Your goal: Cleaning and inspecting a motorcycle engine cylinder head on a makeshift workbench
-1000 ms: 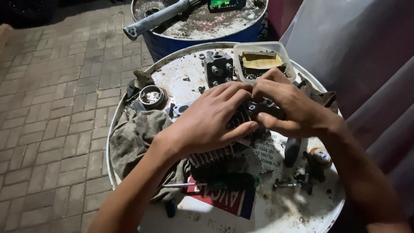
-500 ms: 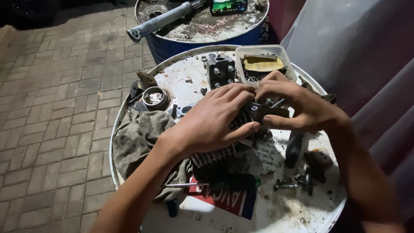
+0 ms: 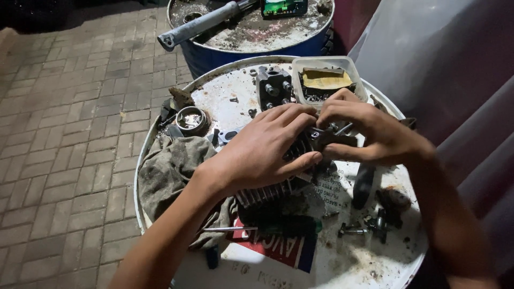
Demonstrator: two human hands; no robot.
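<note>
A view looking down at two bare hands working on top of a white metal drum (image 3: 375,267) that serves as a tabletop. The left hand (image 3: 262,152) lies over a finned metal engine part (image 3: 267,190), its fingers (image 3: 300,115) curled down and closed around the part's upper end. The right hand (image 3: 375,134) meets it from the other side, fingers pinched shut on the same part near its small fittings. The engine part sits at the drum's middle, above a red and white label. A dirty grey rag (image 3: 171,171) lies to the left, a screwdriver (image 3: 267,227) just below the part, and a clear plastic tub (image 3: 326,64) beyond the hands. A blue drum (image 3: 251,48) stands behind.
</note>
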